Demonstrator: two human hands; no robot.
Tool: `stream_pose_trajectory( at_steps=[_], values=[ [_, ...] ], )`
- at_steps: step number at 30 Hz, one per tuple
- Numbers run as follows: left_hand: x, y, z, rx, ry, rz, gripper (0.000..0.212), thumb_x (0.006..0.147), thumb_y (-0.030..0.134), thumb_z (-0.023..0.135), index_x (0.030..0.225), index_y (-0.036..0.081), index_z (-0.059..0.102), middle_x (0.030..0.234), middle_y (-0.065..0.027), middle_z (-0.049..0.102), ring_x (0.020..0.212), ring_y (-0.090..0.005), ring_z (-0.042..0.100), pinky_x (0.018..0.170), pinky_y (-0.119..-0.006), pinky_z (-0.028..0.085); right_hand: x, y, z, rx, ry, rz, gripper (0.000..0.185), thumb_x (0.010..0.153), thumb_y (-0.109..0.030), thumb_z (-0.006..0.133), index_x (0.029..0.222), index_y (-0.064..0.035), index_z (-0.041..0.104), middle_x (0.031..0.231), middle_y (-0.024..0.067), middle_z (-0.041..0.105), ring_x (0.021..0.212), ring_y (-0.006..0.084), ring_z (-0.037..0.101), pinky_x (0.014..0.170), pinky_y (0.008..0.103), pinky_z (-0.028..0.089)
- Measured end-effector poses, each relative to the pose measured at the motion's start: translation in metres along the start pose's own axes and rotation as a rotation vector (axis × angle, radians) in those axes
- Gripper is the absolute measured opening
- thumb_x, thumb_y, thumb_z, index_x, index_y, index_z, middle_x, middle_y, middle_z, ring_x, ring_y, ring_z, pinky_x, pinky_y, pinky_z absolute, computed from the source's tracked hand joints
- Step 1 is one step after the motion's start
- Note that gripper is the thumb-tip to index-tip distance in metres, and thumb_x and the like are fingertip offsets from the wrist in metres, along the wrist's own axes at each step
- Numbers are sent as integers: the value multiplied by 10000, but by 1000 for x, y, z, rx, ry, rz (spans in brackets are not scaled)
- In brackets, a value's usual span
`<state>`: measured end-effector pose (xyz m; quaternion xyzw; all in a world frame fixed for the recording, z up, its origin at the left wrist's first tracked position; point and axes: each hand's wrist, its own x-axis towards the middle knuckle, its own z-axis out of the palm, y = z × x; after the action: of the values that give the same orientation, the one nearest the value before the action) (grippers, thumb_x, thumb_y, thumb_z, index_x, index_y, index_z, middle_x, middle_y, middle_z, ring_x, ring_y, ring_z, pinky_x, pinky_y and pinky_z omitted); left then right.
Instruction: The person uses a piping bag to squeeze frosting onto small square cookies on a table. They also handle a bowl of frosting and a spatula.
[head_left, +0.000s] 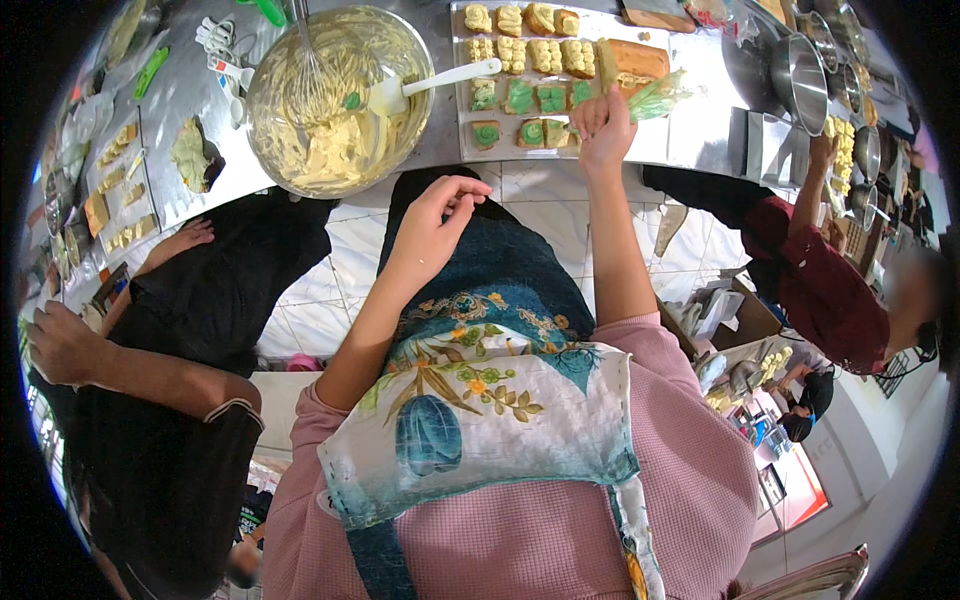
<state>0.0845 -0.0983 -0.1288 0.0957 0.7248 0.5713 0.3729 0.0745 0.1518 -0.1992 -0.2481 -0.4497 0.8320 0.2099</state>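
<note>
My right hand is over the right part of a white tray, beside a clear piping bag with green cream inside. A cut loaf of bread lies just beyond that hand, whose fingers are curled; whether they grip the bag is unclear. Bread pieces topped with pale cream and others with green cream stand in rows on the tray. My left hand hangs in front of the table edge, fingers loosely bent, holding nothing.
At the left stands a steel bowl of pale cream with a whisk and a white spatula. A crumpled piping bag and measuring spoons lie farther left. People stand close on both sides; steel bowls are at the right.
</note>
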Motion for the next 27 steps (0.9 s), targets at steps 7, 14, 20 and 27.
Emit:
stream_pose_trajectory(
  at_steps=[7,14,20,27],
  values=[
    [-1,-5,-1,-11,-3,-8,176,949,86,493,1066,37,614,978,-33,598,867,-105,558,802,-238,438,-2,1,3,-28,43,-29,448,950,-161,460,530,-120,310,450,0,273,370,125,265,388,285,235],
    [-1,-6,-2,-22,13,12,164,940,78,501,1047,25,612,978,-50,608,860,-121,581,786,-249,453,-2,3,3,-16,41,-25,430,949,-158,466,546,-126,320,446,-13,268,365,113,256,387,283,230],
    [-2,-5,-4,-15,-5,-8,176,947,82,489,1061,34,614,983,-37,597,873,-104,559,806,-238,439,-2,4,4,-10,18,-31,441,949,-158,453,535,-126,309,441,-8,266,360,116,257,393,284,230],
    [-3,-7,-6,4,-9,5,181,949,92,491,1070,37,613,980,-33,601,866,-106,552,800,-239,435,-3,-2,10,-18,74,-25,460,946,-168,446,513,-129,299,431,-4,258,368,129,268,406,291,242]
  ],
)
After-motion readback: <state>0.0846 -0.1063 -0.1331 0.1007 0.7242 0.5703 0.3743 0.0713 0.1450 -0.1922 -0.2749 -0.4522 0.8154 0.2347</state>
